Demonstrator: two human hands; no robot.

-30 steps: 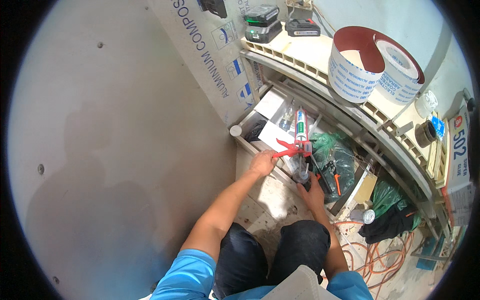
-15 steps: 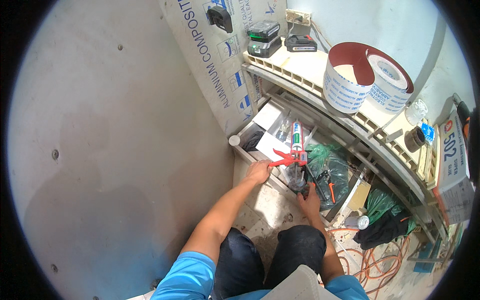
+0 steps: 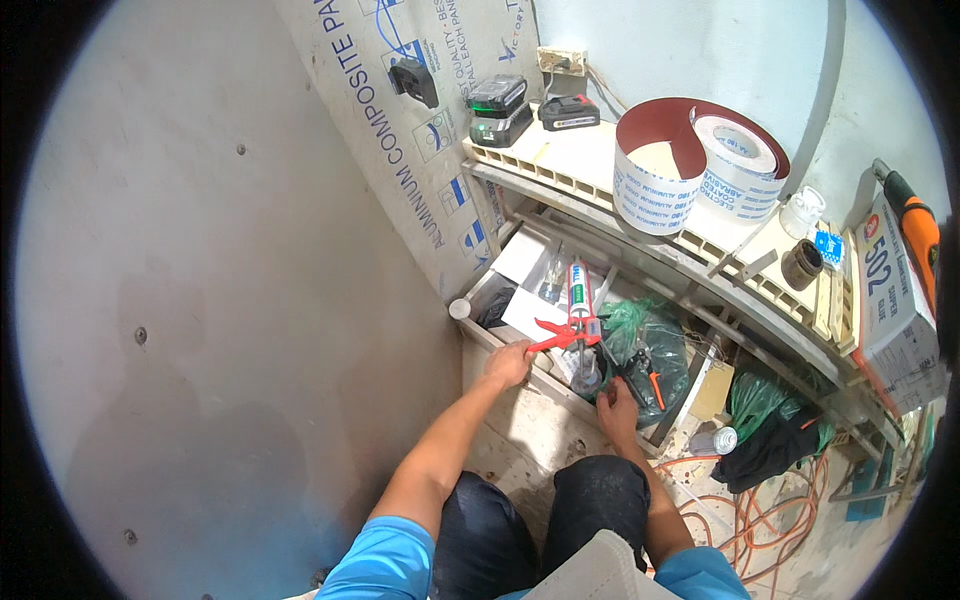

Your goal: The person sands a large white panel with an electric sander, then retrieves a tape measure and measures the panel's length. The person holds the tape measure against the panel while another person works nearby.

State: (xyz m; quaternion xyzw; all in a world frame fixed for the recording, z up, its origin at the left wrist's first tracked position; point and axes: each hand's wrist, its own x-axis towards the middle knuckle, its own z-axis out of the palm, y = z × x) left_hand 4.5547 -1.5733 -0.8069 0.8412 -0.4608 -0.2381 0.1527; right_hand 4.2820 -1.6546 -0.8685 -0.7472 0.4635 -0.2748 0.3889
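Note:
A drawer [image 3: 562,392] is pulled out below the shelf. Its front edge is held at the left by my left hand [image 3: 508,365], with fingers curled over the rim beside the red handle of a caulking gun. The caulking gun [image 3: 583,330], loaded with a white and red sealant tube [image 3: 578,285], lies on the contents. Farther right along the same edge, my right hand [image 3: 618,406] has its fingers bent over the rim; the fingertips are partly hidden. Near it are orange-handled pliers [image 3: 654,388] and a green plastic bag [image 3: 668,345].
On the shelf [image 3: 590,165] stand tool batteries [image 3: 500,110], sandpaper rolls [image 3: 655,190] and a glue carton [image 3: 895,310]. A large grey panel [image 3: 250,300] rises at the left. An orange hose [image 3: 750,525] coils on the floor near a can [image 3: 715,441] and a black cloth [image 3: 765,458].
My view has shifted slightly, so the shelf and drawer appear farther left. Both hands stay at the drawer's front edge, and the right hand's fingers have shifted a little.

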